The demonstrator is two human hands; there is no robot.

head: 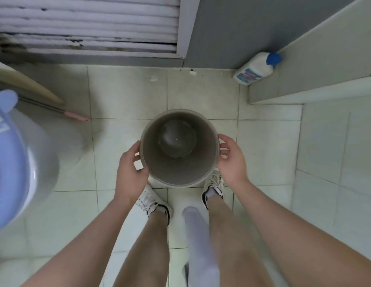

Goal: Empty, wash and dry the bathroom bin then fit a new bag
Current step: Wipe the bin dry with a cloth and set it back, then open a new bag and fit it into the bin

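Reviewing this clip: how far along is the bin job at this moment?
Emptying looks done: the bin is upright with no rubbish or bag inside, only its bare bottom showing. In hand: the left hand and the right hand are at opposite sides of its rim, over the tiled floor. Whether it has been washed or dried cannot be told. Left for certain: fitting a new bag; none is in view.

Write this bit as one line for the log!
bin: empty, unbagged | left hand: grips rim | right hand: at side, grip unclear
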